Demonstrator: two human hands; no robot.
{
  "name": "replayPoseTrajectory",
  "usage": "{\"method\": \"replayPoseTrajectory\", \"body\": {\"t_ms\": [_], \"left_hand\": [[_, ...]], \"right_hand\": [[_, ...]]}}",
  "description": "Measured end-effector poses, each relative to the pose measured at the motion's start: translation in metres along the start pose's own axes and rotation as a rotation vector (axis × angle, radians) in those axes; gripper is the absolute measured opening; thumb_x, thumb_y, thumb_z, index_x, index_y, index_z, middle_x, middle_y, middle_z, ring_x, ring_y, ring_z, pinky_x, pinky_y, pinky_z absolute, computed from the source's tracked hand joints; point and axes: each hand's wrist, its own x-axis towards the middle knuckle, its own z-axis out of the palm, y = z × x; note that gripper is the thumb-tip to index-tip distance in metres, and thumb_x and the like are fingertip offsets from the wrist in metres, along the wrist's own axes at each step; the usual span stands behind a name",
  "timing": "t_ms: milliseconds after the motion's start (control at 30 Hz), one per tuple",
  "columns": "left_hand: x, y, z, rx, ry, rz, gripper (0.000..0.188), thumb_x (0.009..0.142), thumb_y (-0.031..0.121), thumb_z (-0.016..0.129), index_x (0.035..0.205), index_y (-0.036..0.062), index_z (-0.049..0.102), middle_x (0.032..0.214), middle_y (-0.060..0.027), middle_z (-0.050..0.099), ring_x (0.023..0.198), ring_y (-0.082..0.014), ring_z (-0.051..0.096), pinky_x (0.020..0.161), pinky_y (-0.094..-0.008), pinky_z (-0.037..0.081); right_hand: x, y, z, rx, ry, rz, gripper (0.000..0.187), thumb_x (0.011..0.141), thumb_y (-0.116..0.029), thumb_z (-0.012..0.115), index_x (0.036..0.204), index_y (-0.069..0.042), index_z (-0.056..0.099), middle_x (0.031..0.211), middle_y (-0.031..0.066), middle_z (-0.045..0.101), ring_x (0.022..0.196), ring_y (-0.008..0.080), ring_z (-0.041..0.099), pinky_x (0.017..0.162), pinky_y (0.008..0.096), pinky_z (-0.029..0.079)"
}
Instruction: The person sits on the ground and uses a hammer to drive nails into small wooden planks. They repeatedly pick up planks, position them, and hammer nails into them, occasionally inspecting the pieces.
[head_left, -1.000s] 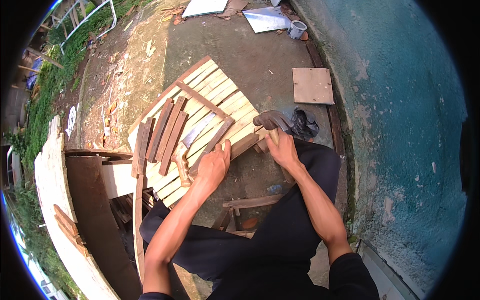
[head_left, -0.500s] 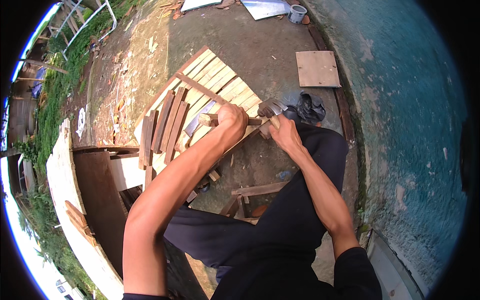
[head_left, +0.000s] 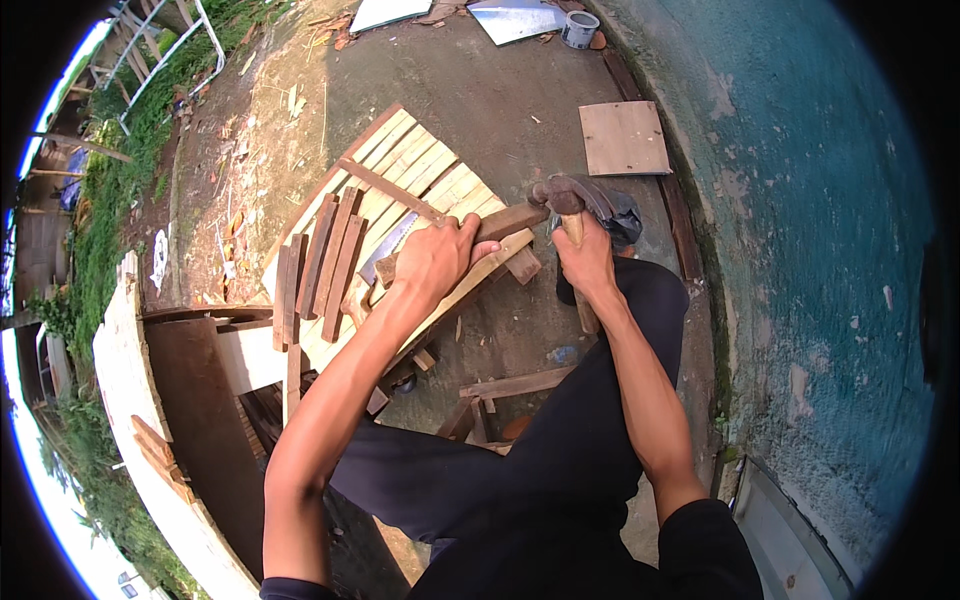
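My right hand [head_left: 586, 258] is wrapped round the wooden handle of a claw hammer [head_left: 562, 195]. The hammer's head is at the right end of a brown wooden strip [head_left: 512, 222], seemingly against it. My left hand [head_left: 437, 258] grips that strip nearer its other end, over a slatted wooden top [head_left: 400, 135]. Partly under this hand lies a hand saw [head_left: 388, 243], its blade showing. To the left of the hand, several short brown wood strips [head_left: 318, 255] rest on the slats. A longer thin strip [head_left: 390, 188] lies slanted beyond them.
At left stands a wooden box-like piece [head_left: 185, 400] with a pale edge. Wood offcuts [head_left: 515, 383] lie between my legs. A blue wall [head_left: 820, 250] runs along the right. Farther off are a square board [head_left: 625, 138], a paint can [head_left: 579, 30] and a black plastic bag [head_left: 625, 218].
The hammer has risen and moved right, its head now by the strip's end. My left hand has shifted left, and the strip has turned so its right end points farther away.
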Motion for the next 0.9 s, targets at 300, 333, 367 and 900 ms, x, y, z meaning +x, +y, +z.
{"method": "replayPoseTrajectory", "body": {"t_ms": [300, 333, 367, 900], "left_hand": [[0.004, -0.009, 0.101, -0.213, 0.143, -0.107, 0.043, 0.098, 0.040, 0.055, 0.110, -0.0005, 0.052, 0.108, -0.0174, 0.047, 0.104, -0.0342, 0.054, 0.082, -0.0438, 0.051], [0.002, -0.012, 0.105, -0.209, 0.183, -0.072, 0.043, 0.098, 0.041, 0.055, 0.110, 0.0003, 0.052, 0.106, -0.0176, 0.048, 0.102, -0.0348, 0.054, 0.082, -0.0442, 0.050], [-0.001, -0.015, 0.108, -0.205, 0.194, -0.045, 0.042, 0.097, 0.041, 0.055, 0.110, 0.0011, 0.052, 0.105, -0.0177, 0.049, 0.100, -0.0353, 0.054, 0.082, -0.0445, 0.049], [-0.003, 0.006, 0.118, -0.165, 0.270, 0.046, 0.051, 0.092, 0.035, 0.063, 0.130, 0.0032, 0.048, 0.109, -0.0134, 0.053, 0.101, -0.0287, 0.052, 0.082, -0.0382, 0.043]], "right_hand": [[0.008, 0.005, -0.007, -0.040, 0.069, 0.076, 0.029, 0.081, -0.020, 0.062, 0.098, 0.004, 0.061, 0.086, 0.0293, 0.064, 0.085, 0.0463, 0.063, 0.074, 0.0484, 0.049], [0.007, 0.005, -0.008, -0.036, 0.069, 0.101, 0.029, 0.081, -0.020, 0.062, 0.098, 0.004, 0.061, 0.086, 0.0295, 0.064, 0.085, 0.0463, 0.063, 0.074, 0.0485, 0.049], [0.006, 0.005, -0.007, -0.036, 0.051, 0.078, 0.029, 0.081, -0.020, 0.062, 0.098, 0.004, 0.061, 0.086, 0.0296, 0.064, 0.085, 0.0464, 0.063, 0.073, 0.0485, 0.049], [-0.001, 0.002, -0.001, -0.220, -0.116, 0.056, 0.034, 0.083, -0.020, 0.059, 0.106, 0.005, 0.057, 0.090, 0.0280, 0.065, 0.084, 0.0453, 0.065, 0.077, 0.0480, 0.049]]}}
